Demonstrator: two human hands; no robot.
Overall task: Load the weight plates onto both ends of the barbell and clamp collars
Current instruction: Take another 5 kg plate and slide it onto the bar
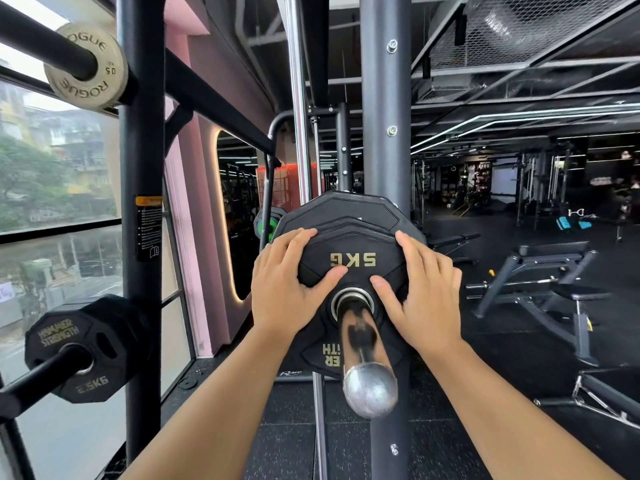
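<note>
A black 5 kg plate (353, 252) with gold lettering sits on the chrome barbell sleeve (363, 358), which points toward me. A larger black plate (349, 206) stands just behind it on the same sleeve. My left hand (284, 289) lies flat on the small plate's left face, fingers spread and reaching its rim. On the right face my right hand (422, 289) presses the same way. No collar is in view on the sleeve.
Black rack uprights stand at left (142, 202) and centre (384, 98). A 2.5 kg plate (86, 344) hangs on a storage peg low left, a small Rogue plate (86, 67) on a peg high left. Benches (540, 282) stand to the right on the black floor.
</note>
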